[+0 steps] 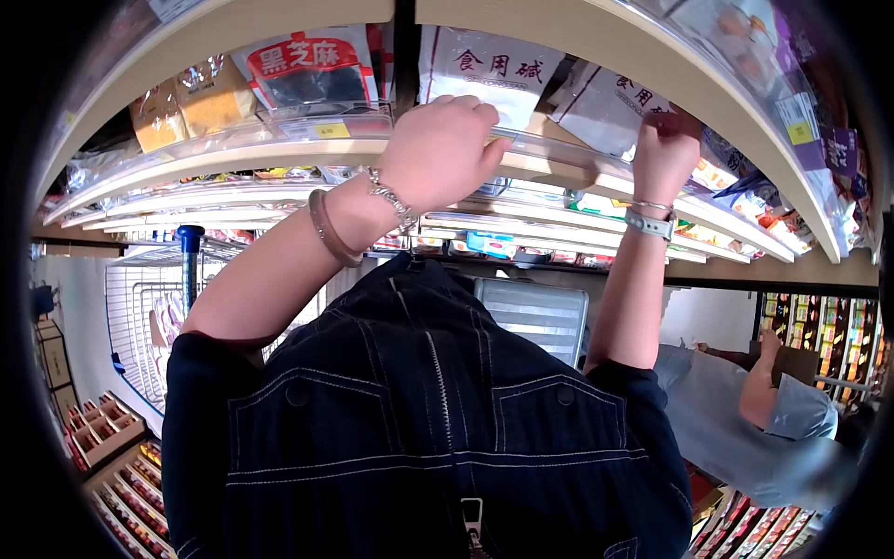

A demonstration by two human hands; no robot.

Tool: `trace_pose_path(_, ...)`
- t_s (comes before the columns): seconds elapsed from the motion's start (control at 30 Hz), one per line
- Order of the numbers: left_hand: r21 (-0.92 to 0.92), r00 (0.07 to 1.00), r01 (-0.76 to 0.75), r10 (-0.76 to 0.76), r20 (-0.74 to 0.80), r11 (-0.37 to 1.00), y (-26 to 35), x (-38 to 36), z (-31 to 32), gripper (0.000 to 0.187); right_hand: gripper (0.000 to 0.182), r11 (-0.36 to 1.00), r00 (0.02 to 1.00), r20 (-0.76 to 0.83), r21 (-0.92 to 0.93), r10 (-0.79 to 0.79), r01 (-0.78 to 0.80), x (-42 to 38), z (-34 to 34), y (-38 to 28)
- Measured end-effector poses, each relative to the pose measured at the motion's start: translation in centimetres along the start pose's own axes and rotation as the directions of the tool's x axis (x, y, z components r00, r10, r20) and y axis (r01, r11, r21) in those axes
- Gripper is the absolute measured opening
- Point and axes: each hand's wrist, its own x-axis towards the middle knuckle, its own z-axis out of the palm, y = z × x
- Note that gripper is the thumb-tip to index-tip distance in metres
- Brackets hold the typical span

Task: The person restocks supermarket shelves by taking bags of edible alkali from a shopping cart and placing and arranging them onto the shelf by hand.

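My left hand is at the front of a white bag of edible alkali. Its fingertips bend out of sight against the bag, and the thumb stands apart from them. Farther right, my right hand has its fingers curled closed at the edge of a second white bag of edible alkali, which lies tilted. Its fingertips are in shadow. Both bags sit on a shelf behind a clear front guard.
Left of a dark divider lie a black sesame bag and yellow bags. Lower shelves hold more packets. A wire cart stands at left, a grey slatted panel ahead. Another person in grey is at right.
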Motion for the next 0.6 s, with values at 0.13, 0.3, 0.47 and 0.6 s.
trace_pose_path(0.13, 0.045, 0.995, 0.02, -0.025, 0.1, 0.999, 0.1, 1.0, -0.7, 0.036, 0.017, 0.98, 0.988, 0.13, -0.192, 0.082, -0.056, -0.4, -1.4, 0.9)
trace_pose_path(0.3, -0.009, 0.944, 0.144, -0.135, 0.301, 0.99, 0.5, 2.4, -1.7, 0.042, 0.022, 0.964, 0.945, 0.319, -0.265, 0.076, 0.012, -0.2, -0.9, 1.2)
trace_pose_path(0.47, -0.124, 1.0, -0.013, 0.015, 0.011, 0.992, -0.1, 1.0, -0.1, 0.036, 0.019, 0.993, 0.955, 0.291, -0.118, 0.058, -0.025, -0.3, 0.4, 2.1)
trace_pose_path(0.6, -0.092, 0.994, -0.102, 0.098, -0.041, 0.991, -0.2, 0.5, 0.3, 0.031, 0.017, 0.99, 0.971, 0.218, -0.118, 0.098, -0.073, -0.8, 1.0, 1.5)
